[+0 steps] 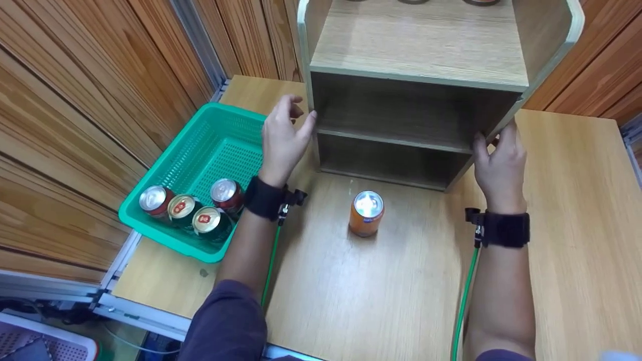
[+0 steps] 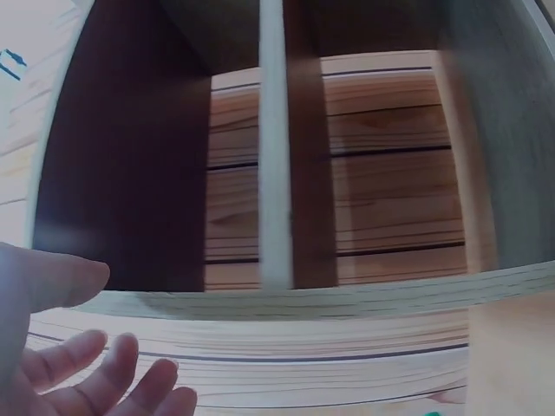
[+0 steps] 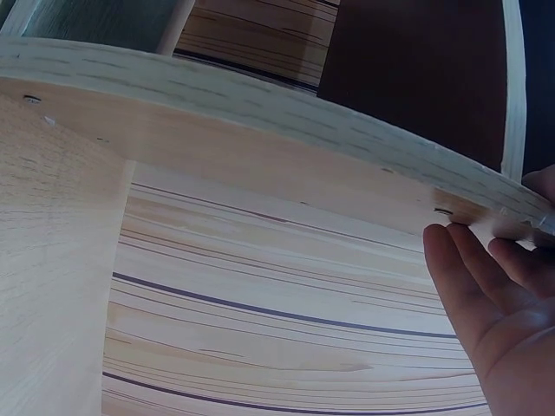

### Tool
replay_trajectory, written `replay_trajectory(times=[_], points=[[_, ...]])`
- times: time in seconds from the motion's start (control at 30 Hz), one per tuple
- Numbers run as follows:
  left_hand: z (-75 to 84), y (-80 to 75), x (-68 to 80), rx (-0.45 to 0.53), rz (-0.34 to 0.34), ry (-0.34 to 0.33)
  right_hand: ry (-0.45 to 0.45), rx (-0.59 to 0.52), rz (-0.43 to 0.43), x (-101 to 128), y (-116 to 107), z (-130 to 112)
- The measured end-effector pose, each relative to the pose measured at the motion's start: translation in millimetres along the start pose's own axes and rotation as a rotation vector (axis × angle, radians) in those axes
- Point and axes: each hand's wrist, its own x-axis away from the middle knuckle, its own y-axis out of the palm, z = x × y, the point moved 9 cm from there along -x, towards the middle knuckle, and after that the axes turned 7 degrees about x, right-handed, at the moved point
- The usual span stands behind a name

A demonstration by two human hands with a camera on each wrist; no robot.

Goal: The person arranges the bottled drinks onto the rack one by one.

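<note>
A wooden shelf unit (image 1: 419, 135) with open compartments stands upright on the table. My left hand (image 1: 285, 138) is at its left side panel. In the left wrist view, the thumb (image 2: 74, 279) lies at the panel's front edge, while the loosely bent fingers (image 2: 113, 381) stay apart from the outer face. My right hand (image 1: 501, 165) grips the right side panel, with its thumb at the front edge and fingertips (image 3: 438, 238) against the outer face. An orange can (image 1: 366, 215) stands upright in front of the shelf unit, between my forearms, touched by neither hand.
Left of the shelf unit sits a green plastic basket (image 1: 175, 245) with several cans (image 1: 183, 205) at its near end. Can bottoms (image 1: 481, 2) show on the upper shelf, cut off by the frame. Wood-panelled walls (image 1: 100, 75) enclose the table (image 1: 391, 301). Green cables (image 1: 464, 301) run from both wrists.
</note>
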Motion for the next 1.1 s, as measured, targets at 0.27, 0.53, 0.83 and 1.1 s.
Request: replay_trajectory(times=[0.27,0.53,0.83,1.1], points=[[-26.9,15.9,0.2,0.025,-0.063,-0.094,-0.004,0.004,-0.018,2,3,-4],[-28.6,27.0,3.9,0.116,-0.076,-0.053,-0.002,-0.004,-0.015,2,2,-5],[-27.3,31.1,8.7,0.238,0.001,0.057,0.001,-0.002,-0.01,3,-1,-4],[-30.1,33.9,9.4,0.355,0.02,0.081,-0.009,-0.009,-0.005,1,-2,-6]])
